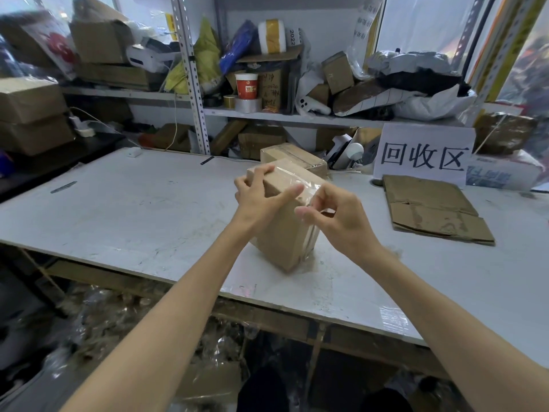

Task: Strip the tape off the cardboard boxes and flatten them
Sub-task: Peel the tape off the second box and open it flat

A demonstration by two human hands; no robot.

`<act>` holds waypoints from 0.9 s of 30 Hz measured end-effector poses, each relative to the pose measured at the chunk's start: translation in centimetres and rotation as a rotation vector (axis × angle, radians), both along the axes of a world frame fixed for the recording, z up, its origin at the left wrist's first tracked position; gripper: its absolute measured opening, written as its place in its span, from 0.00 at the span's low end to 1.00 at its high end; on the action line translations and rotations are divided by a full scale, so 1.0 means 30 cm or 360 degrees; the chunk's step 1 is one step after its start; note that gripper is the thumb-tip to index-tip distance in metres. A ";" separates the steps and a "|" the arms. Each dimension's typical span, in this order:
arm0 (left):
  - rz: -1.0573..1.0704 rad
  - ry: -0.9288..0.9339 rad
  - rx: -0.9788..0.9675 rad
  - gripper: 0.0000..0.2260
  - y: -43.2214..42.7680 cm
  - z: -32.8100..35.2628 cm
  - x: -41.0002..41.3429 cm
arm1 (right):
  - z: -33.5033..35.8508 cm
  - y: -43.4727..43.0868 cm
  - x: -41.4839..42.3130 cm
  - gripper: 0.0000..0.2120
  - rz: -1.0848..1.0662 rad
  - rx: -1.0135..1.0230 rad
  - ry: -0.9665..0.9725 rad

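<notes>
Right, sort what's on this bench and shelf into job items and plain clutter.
Job:
cardboard box, held by the left hand
clear tape, pinched by the right hand
second taped box behind it
flattened cardboard by the sign

Lying about, on the shelf:
red paper cup
tape rolls
grey mailer bags

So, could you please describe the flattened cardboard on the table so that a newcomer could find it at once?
Find the white sign with three large black characters at the back right of the white table. The flattened cardboard lies on the tabletop just in front of it. Unlike the near box and the far box to its left, it is collapsed flat.
</notes>
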State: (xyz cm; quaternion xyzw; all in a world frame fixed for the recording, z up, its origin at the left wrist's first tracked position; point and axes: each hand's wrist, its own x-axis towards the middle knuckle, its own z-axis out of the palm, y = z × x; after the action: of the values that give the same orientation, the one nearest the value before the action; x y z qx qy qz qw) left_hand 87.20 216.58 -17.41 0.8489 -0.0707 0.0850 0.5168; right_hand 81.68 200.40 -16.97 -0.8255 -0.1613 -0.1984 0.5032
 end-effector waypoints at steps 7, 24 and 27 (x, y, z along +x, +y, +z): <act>0.0083 0.0026 -0.0081 0.30 0.001 -0.026 0.017 | -0.001 -0.049 0.011 0.12 -0.0122 0.0362 0.0099; -0.0027 0.0130 -0.0079 0.35 0.017 -0.028 0.011 | 0.049 -0.022 0.018 0.10 -0.0312 -0.0114 0.0012; -0.0036 0.0134 -0.0038 0.41 0.014 -0.026 0.004 | 0.080 -0.008 0.014 0.18 -0.0269 -0.0141 0.0093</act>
State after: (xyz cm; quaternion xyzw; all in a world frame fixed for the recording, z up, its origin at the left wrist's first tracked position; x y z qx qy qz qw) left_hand 87.30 217.00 -18.18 0.8446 -0.0574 0.0443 0.5305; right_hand 82.09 200.15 -14.57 -0.8631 -0.0849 -0.2086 0.4521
